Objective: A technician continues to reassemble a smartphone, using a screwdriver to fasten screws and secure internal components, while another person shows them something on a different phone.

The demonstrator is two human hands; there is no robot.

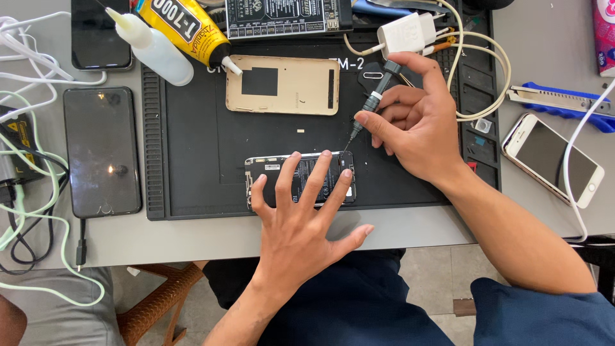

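Note:
An opened phone [277, 168] with its dark insides showing lies on the black work mat [192, 166]. My left hand [301, 224] presses flat on it, fingers spread. My right hand [419, 122] holds a slim black screwdriver [375, 99], its tip touching the phone's upper right corner. The phone's gold back cover [301, 96] lies apart on the mat, farther back.
A dark phone [101, 150] and tangled cables [25, 128] lie to the left. A yellow glue tube [182, 29] and a white squeeze bottle [154, 48] sit at the back. A white charger [407, 32], a blue utility knife [560, 99] and a white phone [554, 159] lie at the right.

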